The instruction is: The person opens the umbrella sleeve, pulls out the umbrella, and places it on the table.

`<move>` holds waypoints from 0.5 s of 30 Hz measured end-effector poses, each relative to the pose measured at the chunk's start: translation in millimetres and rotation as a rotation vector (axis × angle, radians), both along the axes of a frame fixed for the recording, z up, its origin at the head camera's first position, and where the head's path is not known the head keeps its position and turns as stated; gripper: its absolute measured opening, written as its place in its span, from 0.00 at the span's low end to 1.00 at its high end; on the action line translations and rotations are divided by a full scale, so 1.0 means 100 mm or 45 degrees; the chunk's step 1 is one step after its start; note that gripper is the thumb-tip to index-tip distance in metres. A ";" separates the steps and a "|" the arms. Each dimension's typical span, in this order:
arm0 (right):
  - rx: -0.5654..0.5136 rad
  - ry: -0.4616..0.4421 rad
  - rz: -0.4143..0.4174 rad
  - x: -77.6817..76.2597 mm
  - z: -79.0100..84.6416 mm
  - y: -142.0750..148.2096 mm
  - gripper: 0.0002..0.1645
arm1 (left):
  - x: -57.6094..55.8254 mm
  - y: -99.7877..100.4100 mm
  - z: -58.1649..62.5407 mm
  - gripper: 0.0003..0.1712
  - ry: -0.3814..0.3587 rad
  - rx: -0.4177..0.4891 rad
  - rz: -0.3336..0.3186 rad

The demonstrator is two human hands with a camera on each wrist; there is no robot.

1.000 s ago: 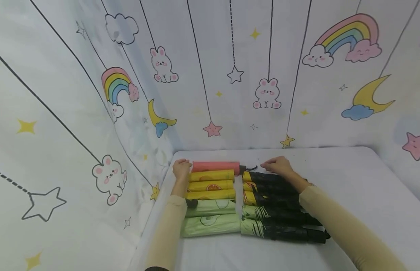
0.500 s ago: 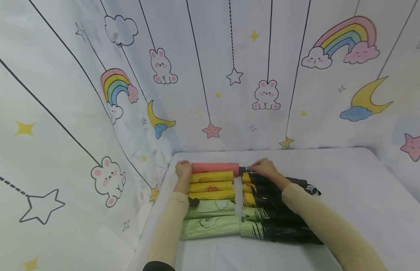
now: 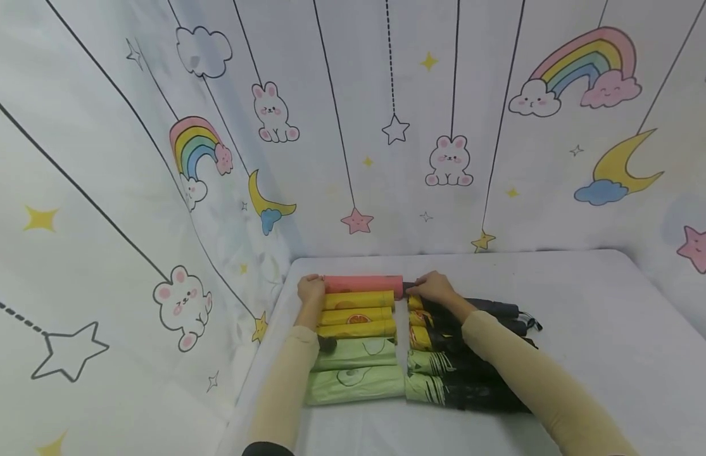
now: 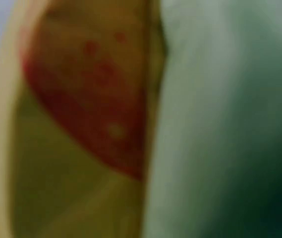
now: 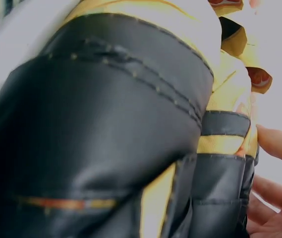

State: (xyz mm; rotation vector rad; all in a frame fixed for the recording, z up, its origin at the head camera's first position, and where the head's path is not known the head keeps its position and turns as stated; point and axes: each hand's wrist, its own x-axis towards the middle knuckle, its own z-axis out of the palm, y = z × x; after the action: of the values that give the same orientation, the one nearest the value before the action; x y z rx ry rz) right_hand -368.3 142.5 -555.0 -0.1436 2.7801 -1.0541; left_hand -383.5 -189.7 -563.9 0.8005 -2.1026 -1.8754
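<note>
At the back of the left column lies a red folded umbrella (image 3: pixel 362 284) with a short black handle at its right end. My left hand (image 3: pixel 311 289) holds its left end, fingers curled there. My right hand (image 3: pixel 438 289) pinches the black handle from the right, with the cord hidden by the fingers. Just in front lie yellow fruit-printed umbrellas (image 3: pixel 355 316), then green avocado-printed ones (image 3: pixel 355 384). In the left wrist view, yellow printed fabric (image 4: pixel 76 188) and green fabric (image 4: pixel 210 124) fill the picture. The right thumb (image 5: pixel 279 146) shows beside black-and-yellow umbrellas (image 5: pixel 101 134) in the right wrist view.
A right column holds black-and-yellow umbrellas (image 3: pixel 419 337) and black-and-green umbrellas (image 3: pixel 425 387), partly under the right sleeve (image 3: pixel 535 386). Cords stick out at their right ends. A white table (image 3: pixel 603 316) bears everything, with a printed curtain (image 3: pixel 330 158) behind and at the left.
My right hand has moved left, from beyond the cord onto the black handle. My left hand has shifted slightly right and closed on the red umbrella's left end.
</note>
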 end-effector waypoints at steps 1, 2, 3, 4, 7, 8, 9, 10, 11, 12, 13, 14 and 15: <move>0.012 0.009 0.011 -0.01 0.00 -0.01 0.33 | 0.00 0.00 0.00 0.19 0.005 0.006 0.000; 0.025 0.016 0.019 -0.02 0.00 -0.02 0.32 | 0.00 0.00 0.00 0.19 0.009 0.010 0.000; 0.037 0.022 0.021 -0.03 0.00 -0.03 0.32 | 0.00 0.00 0.00 0.19 0.010 0.014 0.001; 0.052 0.027 0.025 -0.04 0.00 -0.04 0.32 | 0.01 -0.01 0.01 0.19 0.012 0.017 0.002; 0.094 0.041 0.036 -0.07 0.00 -0.06 0.29 | 0.04 -0.01 0.02 0.19 0.015 0.017 0.011; 0.098 0.039 0.035 -0.08 0.01 -0.06 0.28 | 0.05 -0.02 0.02 0.19 0.013 0.021 0.014; 0.099 0.035 0.029 -0.08 0.01 -0.06 0.28 | 0.06 -0.02 0.02 0.19 0.014 0.025 0.014; 0.092 0.026 0.023 -0.08 0.01 -0.07 0.27 | 0.07 -0.03 0.02 0.19 0.023 0.031 0.015; 0.078 0.011 0.010 -0.08 0.01 -0.07 0.26 | 0.09 -0.03 0.03 0.19 0.029 0.037 0.016; 0.059 -0.004 -0.003 -0.08 0.02 -0.07 0.26 | 0.10 -0.04 0.03 0.19 0.036 0.033 0.018; 0.041 -0.016 -0.013 -0.08 0.02 -0.07 0.26 | 0.11 -0.05 0.02 0.19 0.039 0.033 0.019; 0.020 -0.029 -0.024 -0.07 0.03 -0.07 0.26 | 0.12 -0.06 0.02 0.19 0.042 0.038 0.023; 0.004 -0.042 -0.037 -0.07 0.03 -0.08 0.27 | 0.13 -0.07 0.02 0.20 0.046 0.037 0.027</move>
State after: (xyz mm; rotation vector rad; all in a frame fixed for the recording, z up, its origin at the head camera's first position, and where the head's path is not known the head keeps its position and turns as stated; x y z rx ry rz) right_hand -375.2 134.7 -551.7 -0.0851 2.7618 -1.0495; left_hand -370.7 -196.4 -562.2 0.7866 -2.0422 -1.8987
